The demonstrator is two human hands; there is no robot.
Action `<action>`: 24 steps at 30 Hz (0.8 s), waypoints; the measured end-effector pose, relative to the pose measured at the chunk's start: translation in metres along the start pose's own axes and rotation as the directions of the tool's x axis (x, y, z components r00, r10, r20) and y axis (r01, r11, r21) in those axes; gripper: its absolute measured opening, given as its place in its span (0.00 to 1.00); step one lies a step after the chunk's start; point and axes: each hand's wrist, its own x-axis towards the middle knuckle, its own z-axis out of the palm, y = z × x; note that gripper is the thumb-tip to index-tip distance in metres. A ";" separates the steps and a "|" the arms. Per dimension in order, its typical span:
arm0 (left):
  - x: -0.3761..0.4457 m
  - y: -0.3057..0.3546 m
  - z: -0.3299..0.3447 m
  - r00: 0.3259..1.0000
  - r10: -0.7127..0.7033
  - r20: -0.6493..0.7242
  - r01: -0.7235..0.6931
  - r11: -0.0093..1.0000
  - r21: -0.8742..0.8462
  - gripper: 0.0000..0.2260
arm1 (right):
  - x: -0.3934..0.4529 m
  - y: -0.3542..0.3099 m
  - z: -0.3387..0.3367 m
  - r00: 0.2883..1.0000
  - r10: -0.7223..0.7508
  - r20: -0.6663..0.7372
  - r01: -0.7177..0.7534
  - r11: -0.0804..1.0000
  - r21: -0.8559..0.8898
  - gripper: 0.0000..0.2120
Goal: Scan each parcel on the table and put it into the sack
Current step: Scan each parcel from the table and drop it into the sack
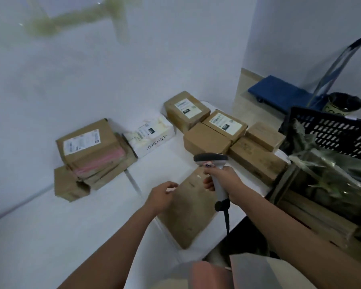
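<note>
Right hand [221, 180] grips the scanner [214, 174] by its handle, head aimed far-left. Flat parcel [186, 211] lies on the table [50, 236] at the near edge, directly under and just left of the scanner — long axis runs near-to-far, tilted slightly right. No label shows on its top face, so a flip looks likely. Left hand [161, 197] is nearer — loosely curled, holding nothing, over the parcel's left edge; contact unclear.
</note>
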 end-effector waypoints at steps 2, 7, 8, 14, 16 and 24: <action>-0.002 -0.016 -0.017 0.998 -0.016 -0.066 0.013 0.999 -0.050 0.14 | 0.002 -0.009 0.028 0.998 -0.020 0.058 0.021 1.000 -0.019 0.10; -0.013 -0.067 -0.064 0.960 -0.109 -0.259 0.054 0.976 -0.210 0.15 | 0.013 -0.040 0.102 0.978 -0.072 0.197 0.097 0.988 -0.118 0.07; -0.015 -0.077 -0.075 0.940 -0.152 -0.307 0.072 0.964 -0.256 0.16 | 0.016 -0.047 0.118 0.975 -0.076 0.208 0.107 0.983 -0.146 0.08; -0.017 -0.142 -0.145 0.653 -0.339 -0.677 0.210 0.940 -0.269 0.13 | 0.033 -0.076 0.203 0.936 -0.120 0.332 0.193 0.961 -0.197 0.13; -0.014 -0.161 -0.163 0.555 -0.414 -0.721 0.324 0.906 -0.271 0.15 | 0.039 -0.075 0.223 0.927 -0.128 0.353 0.215 0.952 -0.218 0.13; 0.021 -0.210 -0.208 0.537 -0.603 -0.589 0.535 0.784 -0.315 0.33 | 0.071 -0.061 0.256 0.954 -0.047 0.295 0.143 0.939 -0.313 0.12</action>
